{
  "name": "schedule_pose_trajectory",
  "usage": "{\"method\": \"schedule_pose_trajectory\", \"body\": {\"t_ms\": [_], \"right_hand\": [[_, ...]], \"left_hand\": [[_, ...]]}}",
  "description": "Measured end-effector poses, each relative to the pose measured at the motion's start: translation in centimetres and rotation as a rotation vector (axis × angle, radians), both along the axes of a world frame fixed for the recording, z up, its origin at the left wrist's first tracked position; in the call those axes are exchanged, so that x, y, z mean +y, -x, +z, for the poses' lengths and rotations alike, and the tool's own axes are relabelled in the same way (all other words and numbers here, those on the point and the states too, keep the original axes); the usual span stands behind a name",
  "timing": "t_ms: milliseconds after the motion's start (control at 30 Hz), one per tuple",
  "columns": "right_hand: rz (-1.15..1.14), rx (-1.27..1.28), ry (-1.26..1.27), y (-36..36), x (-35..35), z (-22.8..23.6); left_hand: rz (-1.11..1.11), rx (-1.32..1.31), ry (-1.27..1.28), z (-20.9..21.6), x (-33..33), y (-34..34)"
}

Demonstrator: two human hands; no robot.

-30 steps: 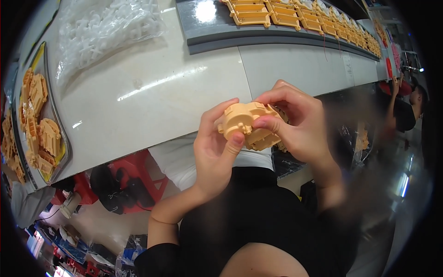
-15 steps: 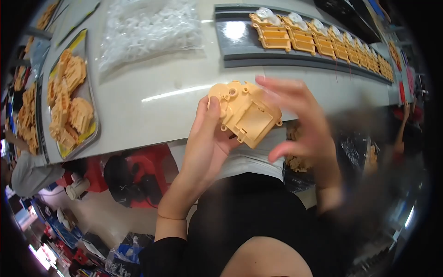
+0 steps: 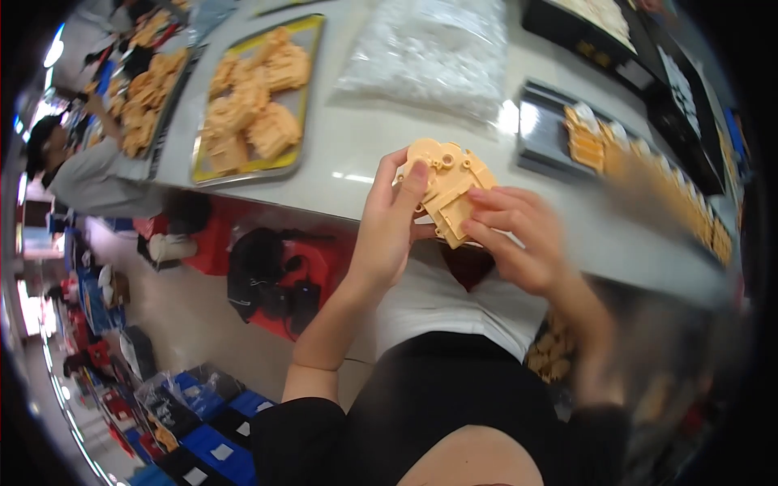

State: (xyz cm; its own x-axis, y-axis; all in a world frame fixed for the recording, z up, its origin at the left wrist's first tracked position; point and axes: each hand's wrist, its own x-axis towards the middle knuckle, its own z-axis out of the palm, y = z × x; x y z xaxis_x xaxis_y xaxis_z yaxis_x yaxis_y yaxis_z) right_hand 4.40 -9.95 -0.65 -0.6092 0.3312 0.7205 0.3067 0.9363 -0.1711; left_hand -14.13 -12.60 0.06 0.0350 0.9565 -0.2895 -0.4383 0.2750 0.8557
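Note:
My left hand (image 3: pixel 391 227) grips a pale orange plastic housing (image 3: pixel 442 188) by its left side, thumb lying on its face. The housing is held tilted above the near edge of the table and shows round bosses, small screw lugs and a rectangular recess. On its right side, the bent fingers of my right hand (image 3: pixel 523 239) press against the recess and the edge. Part of the right hand is smeared by motion, and the underside of the housing is hidden.
A yellow-rimmed metal tray (image 3: pixel 301 109) of orange housings stands to the left. Behind lies a clear bag (image 3: pixel 429 61) of small white parts. Right, a grey rack (image 3: pixel 541 134) carries a row of housings with white pieces. Black boxes (image 3: pixel 596 53) stand beyond; a person (image 3: pixel 105 182) sits far left.
My right hand has come in from the air beside the housing and now touches it. My view has turned right-to-left, so the table things appear shifted; the left hand keeps its grip.

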Motion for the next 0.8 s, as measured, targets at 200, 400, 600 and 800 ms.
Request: {"method": "schedule_pose_trajectory", "body": {"t_ms": [200, 400, 600, 800], "right_hand": [[-0.006, 0.17, 0.117, 7.0, 0.5, 0.9], [-0.143, 0.213, 0.149, 3.1, 1.0, 0.7], [-0.562, 0.238, 0.153, -5.4, 2.8, -0.3], [-0.845, -0.134, 0.146, -14.4, 6.5, -1.4]], "left_hand": [[0.365, 0.789, -0.446, -0.2, 4.3, 9.1], [0.369, 1.352, -0.256, 4.6, 18.4, 22.9], [-0.326, 2.286, 0.05, -2.8, 26.6, 33.9], [0.518, 1.746, -0.268, 1.4, 23.4, 28.8]]}}
